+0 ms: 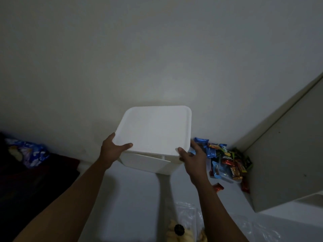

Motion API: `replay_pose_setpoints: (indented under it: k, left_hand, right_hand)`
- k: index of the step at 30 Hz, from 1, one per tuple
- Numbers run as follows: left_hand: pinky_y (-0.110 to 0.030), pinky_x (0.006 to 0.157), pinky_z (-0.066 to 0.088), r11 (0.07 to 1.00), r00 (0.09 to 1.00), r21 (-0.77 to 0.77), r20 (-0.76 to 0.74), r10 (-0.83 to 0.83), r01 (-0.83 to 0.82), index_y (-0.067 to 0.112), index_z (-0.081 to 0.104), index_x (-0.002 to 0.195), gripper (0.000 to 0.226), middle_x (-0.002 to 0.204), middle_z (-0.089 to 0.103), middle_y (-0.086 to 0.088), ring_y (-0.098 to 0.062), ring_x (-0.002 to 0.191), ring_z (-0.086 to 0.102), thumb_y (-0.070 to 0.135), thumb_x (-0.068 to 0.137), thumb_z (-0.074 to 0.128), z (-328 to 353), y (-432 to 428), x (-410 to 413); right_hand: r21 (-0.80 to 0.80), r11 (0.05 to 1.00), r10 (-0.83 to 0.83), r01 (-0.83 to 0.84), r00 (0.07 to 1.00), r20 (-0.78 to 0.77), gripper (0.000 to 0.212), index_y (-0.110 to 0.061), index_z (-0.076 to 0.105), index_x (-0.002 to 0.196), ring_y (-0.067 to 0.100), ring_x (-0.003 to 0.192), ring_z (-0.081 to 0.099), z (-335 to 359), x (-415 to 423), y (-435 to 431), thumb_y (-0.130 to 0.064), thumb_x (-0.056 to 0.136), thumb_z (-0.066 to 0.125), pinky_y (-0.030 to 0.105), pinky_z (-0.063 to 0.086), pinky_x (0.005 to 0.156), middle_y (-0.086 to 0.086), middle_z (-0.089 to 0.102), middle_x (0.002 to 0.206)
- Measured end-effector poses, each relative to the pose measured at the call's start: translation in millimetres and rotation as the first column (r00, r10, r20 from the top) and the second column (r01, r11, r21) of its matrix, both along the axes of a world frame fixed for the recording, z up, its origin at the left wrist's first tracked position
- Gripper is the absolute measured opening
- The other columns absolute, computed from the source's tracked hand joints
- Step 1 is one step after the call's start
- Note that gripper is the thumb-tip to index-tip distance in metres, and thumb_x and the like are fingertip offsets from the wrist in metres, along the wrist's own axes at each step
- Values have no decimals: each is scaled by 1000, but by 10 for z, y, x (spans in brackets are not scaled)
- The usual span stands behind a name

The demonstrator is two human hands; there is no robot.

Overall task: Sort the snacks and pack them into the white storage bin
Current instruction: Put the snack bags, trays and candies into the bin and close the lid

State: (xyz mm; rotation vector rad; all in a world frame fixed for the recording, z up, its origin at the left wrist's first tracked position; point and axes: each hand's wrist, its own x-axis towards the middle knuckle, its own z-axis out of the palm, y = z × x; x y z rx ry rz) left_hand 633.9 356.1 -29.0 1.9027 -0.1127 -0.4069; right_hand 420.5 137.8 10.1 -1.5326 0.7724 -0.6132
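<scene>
Two hands pinch one white lid (155,130): the left hand (111,151) at its near-left corner and the right hand (194,159) at its near-right corner, each with the thumb on top and the fingers hidden beneath. The lid lies over the one white storage bin (148,163), directly under both grips; whether it is seated cannot be told. Just right of the right hand lies one heap of snacks (225,159), too jumbled to count, and one red wrapper (218,187) lies apart. One blue bag (29,152) lies far left.

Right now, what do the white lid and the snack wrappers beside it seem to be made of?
The lid looks like rigid plastic, matte white: smooth even surface, rounded moulded corners. The snack wrappers look like glossy plastic or foil film: bright glints, crinkles. Dim light leaves both uncertain.
</scene>
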Motion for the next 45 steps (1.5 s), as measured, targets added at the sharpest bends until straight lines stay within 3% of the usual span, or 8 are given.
replay_pose_setpoints:
  k: [4,13,16,20,29,36,41,45]
  left_hand:
    - [-45,104,48,999,1000,-32,25,-2,3,15,44,143,130,139,56,-4,-25,122,57,66,32,90,-146,51,43]
    - [-44,109,41,994,971,34,216,98,-108,10,44,143,103,144,49,-10,-28,130,49,32,57,94,-8,633,-663]
    - [-50,109,40,983,971,129,215,102,-131,8,41,145,107,144,48,-14,-32,131,46,34,56,95,-223,1014,-928]
    - [-52,107,39,957,985,260,140,96,-130,4,38,146,111,145,45,-19,-38,131,45,40,55,91,-559,1539,-1296]
    - [-53,110,35,910,999,414,-42,10,9,-1,30,149,106,151,35,-22,-39,137,36,17,65,91,-961,2078,-1583]
    - [-49,112,33,827,984,538,-146,-98,162,1,34,148,102,152,34,-22,-38,139,34,27,67,90,-1159,2189,-1506]
    - [-47,114,29,766,972,600,-169,-161,231,7,35,148,98,150,35,-22,-38,139,31,34,70,87,-1276,2195,-1397]
    - [-44,116,27,690,973,687,-122,-197,226,13,35,149,87,158,21,-18,-35,145,21,40,78,77,-1320,2127,-1489]
  right_hand:
    - [-64,998,-4,7,998,59,66,-15,48,143,21,88,72,40,-18,92,-5,83,76,31,61,69,7,57,135]
    - [-203,979,19,-27,999,-43,62,-18,50,138,24,83,69,-128,-424,581,-11,83,77,39,62,71,-1,61,118]
    - [-252,965,30,-66,989,-144,62,-17,51,136,19,92,63,-388,-625,919,-14,80,79,22,55,73,1,56,113]
    - [-182,974,89,-136,965,-248,61,-14,51,133,20,99,57,-871,-959,1427,-8,79,78,32,53,85,1,51,110]
    - [16,967,234,-254,865,-444,49,-17,62,118,19,103,61,-1459,-1328,1924,-24,74,80,40,53,91,1,64,109]
    - [36,948,257,-317,692,-675,46,-4,57,103,21,94,51,-1728,-1343,2067,-37,79,77,28,36,73,10,57,102]
    - [17,948,228,-316,645,-730,50,0,51,118,16,97,40,-1597,-1290,2171,-28,84,75,24,28,74,14,50,114]
    - [18,935,244,-355,605,-758,71,-5,32,146,29,123,45,-1490,-1269,2245,-18,87,69,31,41,92,15,39,134]
